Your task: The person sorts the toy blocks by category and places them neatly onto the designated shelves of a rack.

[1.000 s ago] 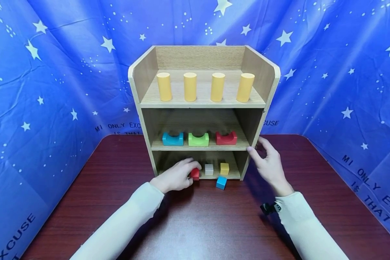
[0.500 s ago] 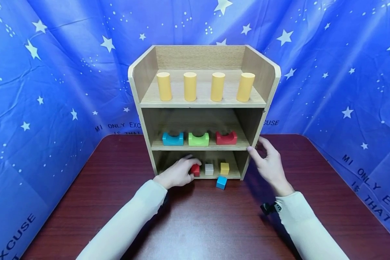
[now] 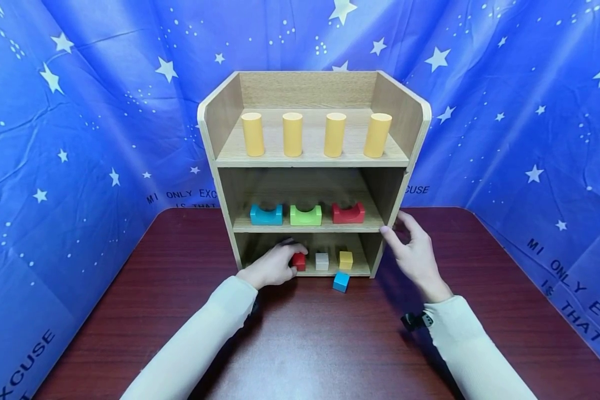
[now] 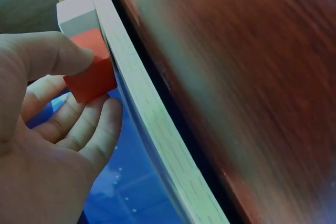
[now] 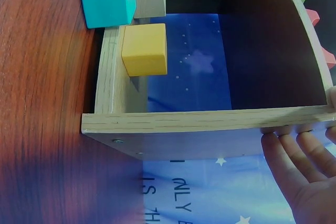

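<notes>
On the bottom shelf, my left hand holds a red cube at the front. The left wrist view has the thumb on one face of the red cube and fingers along its other side. A white cube and a yellow cube sit to its right on that shelf. Just in front, a blue cube leans tilted at the shelf's front edge. My right hand grips the right side panel of the wooden shelf unit, fingers on its outer face.
Several yellow cylinders stand upright on the top shelf. The middle shelf bears a blue, a green and a red arch block. A blue starry curtain surrounds the dark red table.
My left hand has brought the red cube slightly back onto the bottom shelf, in line with the white one, then a little left. The right hand keeps its place on the side panel.
</notes>
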The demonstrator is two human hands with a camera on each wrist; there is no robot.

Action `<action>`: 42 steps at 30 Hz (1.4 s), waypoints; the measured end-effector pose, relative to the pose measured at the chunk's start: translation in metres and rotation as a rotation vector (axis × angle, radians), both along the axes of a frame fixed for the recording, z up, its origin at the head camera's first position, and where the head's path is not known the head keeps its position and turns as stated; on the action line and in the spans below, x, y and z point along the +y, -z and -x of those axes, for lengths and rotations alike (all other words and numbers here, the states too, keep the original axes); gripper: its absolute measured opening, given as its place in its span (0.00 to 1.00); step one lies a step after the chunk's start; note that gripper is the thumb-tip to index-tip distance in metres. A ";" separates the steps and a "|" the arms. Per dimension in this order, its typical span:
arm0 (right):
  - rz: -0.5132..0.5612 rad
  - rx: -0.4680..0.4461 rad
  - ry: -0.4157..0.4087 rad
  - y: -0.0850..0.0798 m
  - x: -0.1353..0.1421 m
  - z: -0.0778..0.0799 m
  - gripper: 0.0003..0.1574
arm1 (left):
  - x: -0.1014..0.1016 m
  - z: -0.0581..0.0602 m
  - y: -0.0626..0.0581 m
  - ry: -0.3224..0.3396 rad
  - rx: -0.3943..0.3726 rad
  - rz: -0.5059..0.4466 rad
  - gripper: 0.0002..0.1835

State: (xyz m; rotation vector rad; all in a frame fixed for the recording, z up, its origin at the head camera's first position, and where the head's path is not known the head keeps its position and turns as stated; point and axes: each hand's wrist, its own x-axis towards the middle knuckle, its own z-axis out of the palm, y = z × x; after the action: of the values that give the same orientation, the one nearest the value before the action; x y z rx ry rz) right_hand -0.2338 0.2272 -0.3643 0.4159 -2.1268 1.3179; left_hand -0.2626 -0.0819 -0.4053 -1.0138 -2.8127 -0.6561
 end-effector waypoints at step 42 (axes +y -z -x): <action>-0.014 -0.001 -0.005 -0.025 -0.014 -0.022 0.23 | -0.008 -0.005 0.006 -0.041 0.013 -0.092 0.23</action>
State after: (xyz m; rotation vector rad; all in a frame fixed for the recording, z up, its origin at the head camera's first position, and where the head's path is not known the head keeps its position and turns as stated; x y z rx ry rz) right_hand -0.2117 0.2129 -0.3388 0.4272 -2.1384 1.3071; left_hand -0.2581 -0.0900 -0.4112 -0.9389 -2.7561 -0.7638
